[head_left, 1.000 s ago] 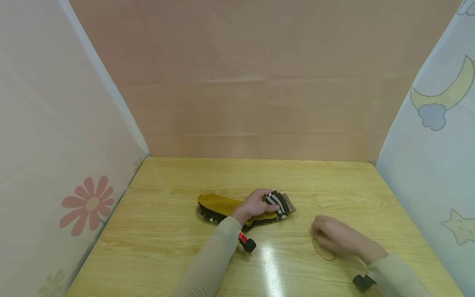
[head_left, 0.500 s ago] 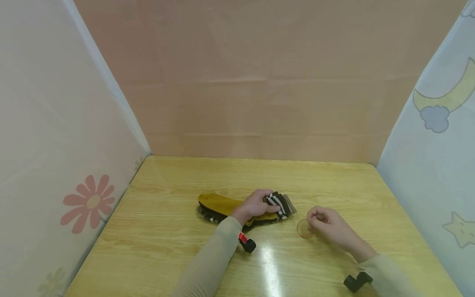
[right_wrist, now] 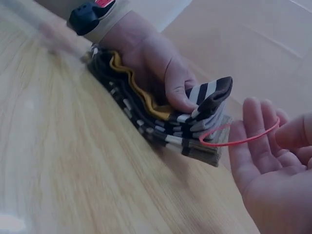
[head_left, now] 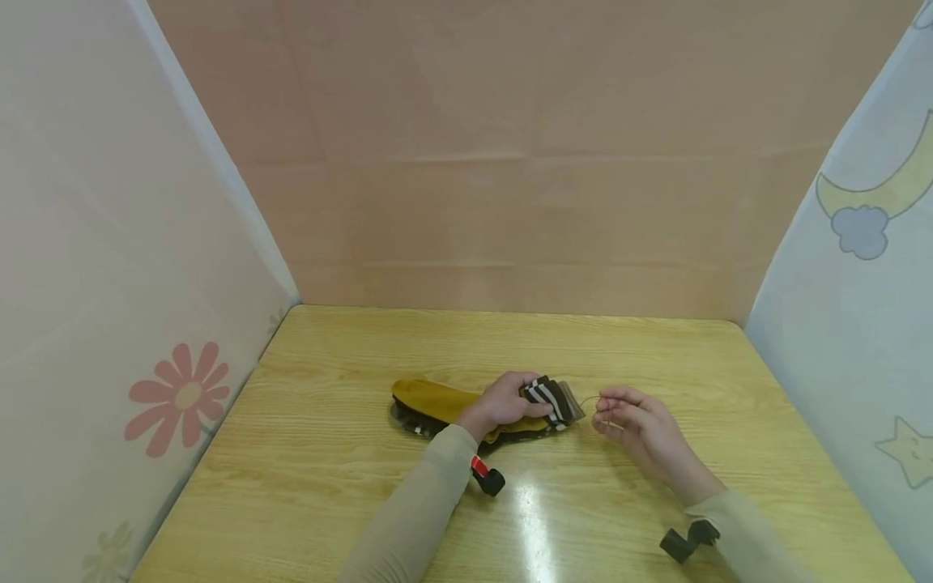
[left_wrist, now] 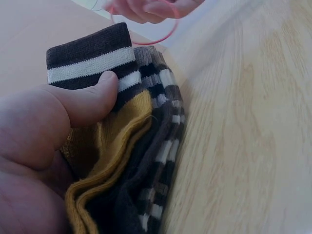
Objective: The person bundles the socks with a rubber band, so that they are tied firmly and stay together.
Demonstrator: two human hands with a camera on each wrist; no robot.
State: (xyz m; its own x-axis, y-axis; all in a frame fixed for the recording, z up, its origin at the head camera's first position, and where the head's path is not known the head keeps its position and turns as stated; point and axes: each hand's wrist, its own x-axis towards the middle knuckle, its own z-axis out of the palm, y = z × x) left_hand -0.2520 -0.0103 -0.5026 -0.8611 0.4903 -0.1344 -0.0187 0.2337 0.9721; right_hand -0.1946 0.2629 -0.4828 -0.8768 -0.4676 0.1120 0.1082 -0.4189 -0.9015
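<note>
A stack of folded socks (head_left: 430, 398) lies along the wooden table, a mustard-yellow pair on top of dark ones with white patches. My left hand (head_left: 503, 401) grips the stack near its cuff end, the thumb (left_wrist: 95, 97) pressed over the black-and-white striped cuffs (left_wrist: 90, 63). Just right of the cuffs, my right hand (head_left: 649, 429) holds a thin red rubber band (right_wrist: 239, 142) between thumb and fingers. The band hangs as an open loop beside the cuff ends and overlaps them in the right wrist view. The cuff end is tilted up from the table in that view.
The wooden table (head_left: 350, 494) has a plain tan backdrop (head_left: 510, 202) behind it. Printed cloth walls stand at both sides, flowers on the left one (head_left: 178, 397) and a moon and star on the right one (head_left: 875, 324). Each wrist carries a small black camera (head_left: 490, 479).
My right hand has moved left and away from me, bringing the rubber band up to the sock cuffs, and its fingers have spread somewhat. My left hand and the socks have stayed in place.
</note>
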